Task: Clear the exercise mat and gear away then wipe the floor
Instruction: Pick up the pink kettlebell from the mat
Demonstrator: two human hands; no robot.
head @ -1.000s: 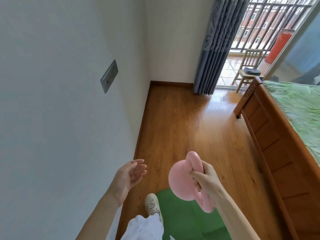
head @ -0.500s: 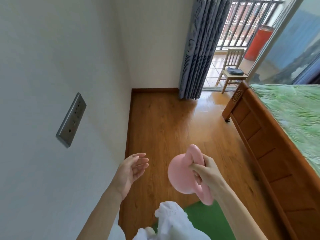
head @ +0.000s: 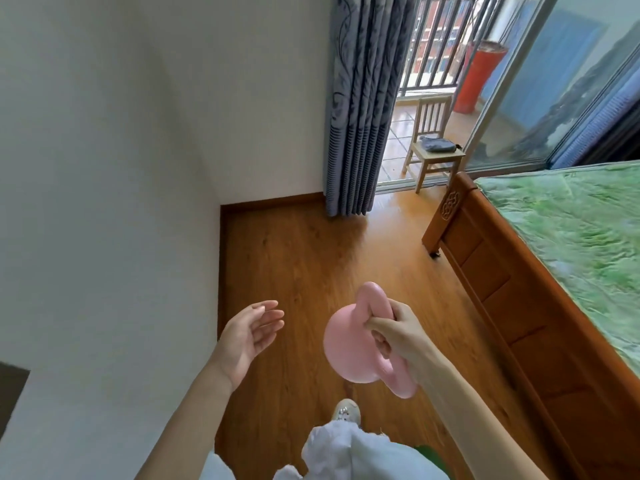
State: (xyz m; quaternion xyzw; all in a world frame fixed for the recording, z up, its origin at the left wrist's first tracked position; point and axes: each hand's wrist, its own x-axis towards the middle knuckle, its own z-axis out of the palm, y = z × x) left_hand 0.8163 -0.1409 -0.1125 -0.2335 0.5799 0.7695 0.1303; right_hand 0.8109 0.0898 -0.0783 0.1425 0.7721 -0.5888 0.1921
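Pink and smooth, a rounded plastic-coated kettlebell (head: 353, 348) hangs in the air above the glossy brown wooden floor (head: 311, 258), held by its loop handle. The right hand (head: 398, 334) has its grip clenched round that handle, fingers curled through the loop, with the round body of the weight to its left. The left hand (head: 249, 330) hovers just beside the kettlebell with its grip released, palm turned inward and fingers relaxed, touching nothing. Below the hands, a pale shoe (head: 344, 410) stands on the floor under a white trouser leg (head: 353, 452), and a sliver of green exercise mat (head: 429, 453) shows at the bottom edge. A white wall (head: 104, 202) runs along the left. To the right stands a wooden bed frame (head: 502, 282) with a green patterned cover (head: 581, 237). Farther off hangs a grey pleated curtain (head: 360, 105), and beyond it a small wooden chair (head: 433, 147) stands on the balcony near a red cylindrical container (head: 478, 77).
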